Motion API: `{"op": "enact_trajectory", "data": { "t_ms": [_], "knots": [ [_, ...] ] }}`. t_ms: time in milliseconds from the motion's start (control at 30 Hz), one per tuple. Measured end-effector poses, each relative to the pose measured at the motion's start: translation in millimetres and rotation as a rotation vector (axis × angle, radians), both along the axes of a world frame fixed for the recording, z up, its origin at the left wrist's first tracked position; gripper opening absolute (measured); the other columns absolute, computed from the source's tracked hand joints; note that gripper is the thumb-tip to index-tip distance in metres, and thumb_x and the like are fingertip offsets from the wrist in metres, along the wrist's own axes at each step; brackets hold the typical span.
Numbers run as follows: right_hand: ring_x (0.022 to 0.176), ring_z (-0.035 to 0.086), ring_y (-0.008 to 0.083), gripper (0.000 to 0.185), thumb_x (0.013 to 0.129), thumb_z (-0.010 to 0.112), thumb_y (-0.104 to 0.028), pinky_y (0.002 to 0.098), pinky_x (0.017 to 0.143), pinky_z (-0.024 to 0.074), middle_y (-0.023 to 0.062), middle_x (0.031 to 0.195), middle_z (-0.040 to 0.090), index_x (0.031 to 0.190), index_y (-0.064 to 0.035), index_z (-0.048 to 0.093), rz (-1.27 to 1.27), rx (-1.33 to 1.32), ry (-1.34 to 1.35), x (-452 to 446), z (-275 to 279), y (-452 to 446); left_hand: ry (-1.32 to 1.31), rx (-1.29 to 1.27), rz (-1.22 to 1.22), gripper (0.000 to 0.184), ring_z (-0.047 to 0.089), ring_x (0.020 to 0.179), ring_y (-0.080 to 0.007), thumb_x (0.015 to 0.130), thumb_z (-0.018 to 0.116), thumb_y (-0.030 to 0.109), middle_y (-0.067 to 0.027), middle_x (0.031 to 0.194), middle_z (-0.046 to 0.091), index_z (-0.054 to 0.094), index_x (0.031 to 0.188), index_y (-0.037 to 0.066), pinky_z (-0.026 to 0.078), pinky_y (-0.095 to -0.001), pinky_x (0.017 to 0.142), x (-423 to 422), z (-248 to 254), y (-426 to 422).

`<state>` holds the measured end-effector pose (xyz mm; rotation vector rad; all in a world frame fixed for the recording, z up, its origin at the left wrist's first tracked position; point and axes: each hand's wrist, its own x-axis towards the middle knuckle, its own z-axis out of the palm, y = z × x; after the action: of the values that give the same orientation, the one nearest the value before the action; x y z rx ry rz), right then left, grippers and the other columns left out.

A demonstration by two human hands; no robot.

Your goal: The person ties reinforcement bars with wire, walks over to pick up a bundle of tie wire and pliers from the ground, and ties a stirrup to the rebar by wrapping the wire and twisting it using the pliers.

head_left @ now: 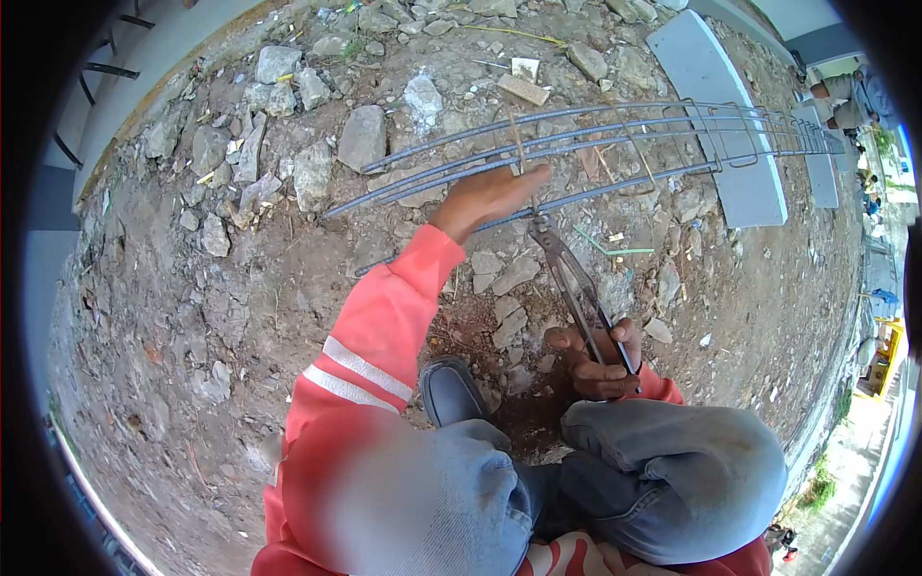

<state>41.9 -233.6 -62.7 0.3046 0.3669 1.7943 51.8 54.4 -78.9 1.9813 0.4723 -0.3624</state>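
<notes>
A long cage of steel bars point(672, 170) with square wire stirrups point(638, 144) runs from the centre to the upper right. My left hand point(492, 195) reaches in among the bars at their near end, its fingers wrapped round the bars and a stirrup, thumb pointing right. My right hand point(603, 361) is closed on the long handles of metal pincers point(572, 278). The pincers' head touches or nearly touches the lowest bar and the stirrup, just right of my left hand. Any tie wire there is too small to make out.
Rubble stones point(363, 137) lie over the dirt ground point(192, 317). Two grey boards point(720, 115) lie under the cage at the right. A person point(850, 99) is at the far upper right. Walls edge the ground at the upper left.
</notes>
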Motion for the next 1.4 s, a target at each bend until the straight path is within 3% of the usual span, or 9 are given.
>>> {"op": "enact_trajectory", "data": {
  "t_ms": [133,267,333,533,733,1100,1167,1267,1400],
  "knots": [
    [0.038,0.054,0.0173,0.043,0.086,0.056,-0.019,0.0245,0.032,0.0430,0.0114,0.064,0.053,0.119,-0.0021,0.034,0.028,-0.164,-0.194,5,30,-9,0.034,0.127,0.016,0.098,0.057,0.116,-0.0436,0.082,0.036,0.080,-0.0335,0.119,0.059,0.057,0.126,-0.006,0.044,-0.0451,0.096,-2,-3,-6],
    [0.056,0.061,0.0189,0.039,0.085,0.049,-0.016,0.0257,0.049,0.0502,0.0117,0.079,0.061,0.121,-0.0015,0.048,0.201,-0.631,-1.405,25,51,-27,0.094,0.150,-0.031,0.102,0.061,0.108,-0.0435,0.081,0.034,0.082,-0.0333,0.110,0.063,0.062,0.113,-0.011,0.046,-0.0466,0.091,-7,17,-4],
    [0.057,0.060,0.0201,0.041,0.084,0.046,-0.014,0.0296,0.052,0.0503,0.0124,0.082,0.063,0.122,0.0003,0.051,0.144,-0.402,-2.112,55,42,-33,0.104,0.163,-0.007,0.103,0.063,0.102,-0.0440,0.080,0.035,0.083,-0.0324,0.102,0.065,0.063,0.105,-0.013,0.047,-0.0475,0.088,-6,20,-3],
    [0.059,0.059,0.0192,0.042,0.078,0.044,-0.015,0.0334,0.055,0.0502,0.0130,0.075,0.061,0.115,0.0026,0.055,0.156,-0.421,-0.909,95,18,-49,0.128,0.217,-0.032,0.101,0.062,0.102,-0.0436,0.083,0.034,0.081,-0.0322,0.104,0.064,0.059,0.113,-0.013,0.047,-0.0474,0.088,-7,32,-3],
    [0.059,0.060,0.0166,0.039,0.087,0.043,-0.010,0.0284,0.053,0.0497,0.0096,0.075,0.061,0.122,0.0032,0.054,0.356,-0.341,-1.431,116,10,-52,-0.234,0.593,-0.043,0.072,0.065,0.097,-0.0373,0.090,0.056,0.058,-0.0249,0.098,0.067,0.058,0.118,-0.009,0.050,-0.0440,0.090,-63,113,-31],
    [0.061,0.063,0.0181,0.025,0.097,0.043,-0.020,0.0305,0.056,0.0514,0.0090,0.074,0.062,0.107,-0.0014,0.057,0.140,0.097,-1.477,122,11,-26,-0.059,-0.856,0.929,0.034,0.066,0.095,-0.0269,0.092,0.064,0.021,-0.0082,0.084,0.065,0.053,0.117,0.002,0.051,-0.0402,0.092,9,79,-149],
    [0.064,0.065,0.0223,0.025,0.096,0.050,-0.022,0.0329,0.057,0.0519,0.0139,0.075,0.063,0.099,0.0014,0.058,-0.183,0.392,-2.093,121,-8,-22,-0.142,-0.949,1.041,0.028,0.061,0.074,-0.0189,0.092,0.058,0.016,-0.0035,0.072,0.057,0.054,0.117,0.004,0.052,-0.0355,0.080,11,68,-151],
    [0.066,0.065,0.0266,0.024,0.094,0.055,-0.019,0.0354,0.060,0.0514,0.0175,0.077,0.063,0.097,0.0041,0.060,-0.516,0.274,-2.259,140,28,-28,-0.228,-0.917,1.162,0.021,0.045,0.057,-0.0107,0.093,0.054,0.015,0.0027,0.063,0.041,0.055,0.113,0.007,0.048,-0.0318,0.066,0,71,-144],
    [0.068,0.064,0.0244,0.021,0.091,0.059,-0.012,0.0366,0.066,0.0507,0.0149,0.081,0.065,0.105,0.0031,0.063,-0.730,-0.026,-1.627,187,34,-36,-0.420,-1.046,1.394,0.014,0.033,0.046,-0.0054,0.094,0.048,0.010,0.0079,0.056,0.031,0.057,0.104,0.008,0.042,-0.0255,0.052,-58,86,-126]
  ]
}}
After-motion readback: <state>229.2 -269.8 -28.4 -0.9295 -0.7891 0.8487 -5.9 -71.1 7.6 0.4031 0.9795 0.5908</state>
